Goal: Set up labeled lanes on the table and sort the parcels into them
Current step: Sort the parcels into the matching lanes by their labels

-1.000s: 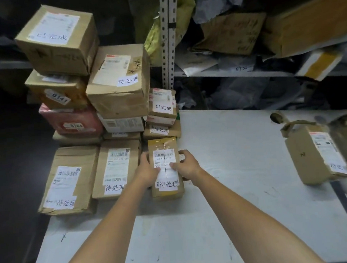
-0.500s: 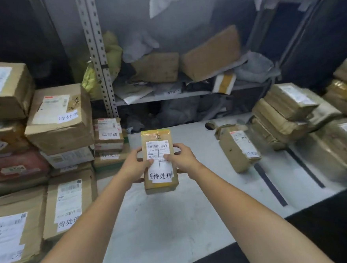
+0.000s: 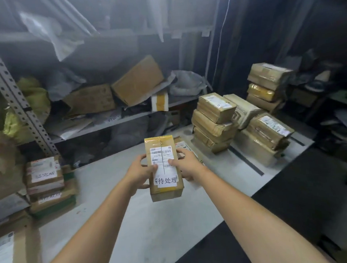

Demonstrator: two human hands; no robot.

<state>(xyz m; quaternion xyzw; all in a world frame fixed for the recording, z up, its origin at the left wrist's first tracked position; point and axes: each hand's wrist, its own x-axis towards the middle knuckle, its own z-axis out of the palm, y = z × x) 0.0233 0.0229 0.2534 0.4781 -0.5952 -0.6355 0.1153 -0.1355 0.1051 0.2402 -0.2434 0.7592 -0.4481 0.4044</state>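
Note:
A small brown taped parcel with a white shipping label and a handwritten sticker is held in the air above the white table. My left hand grips its left side, thumb on the label. My right hand grips its right side, thumb on the label too. A stack of small labeled parcels stands at the table's left. Several taped parcels are piled at the table's right end, behind a black tape line.
More boxes lie at the near left. A metal shelf behind the table holds crumpled bags and cardboard boxes. A perforated upright rises at left. Dark floor lies to the right of the table edge.
Both hands lifted the parcel off the table at the left piles and carried it rightward. The view swung right, bringing the right-end pile and tape lines into sight.

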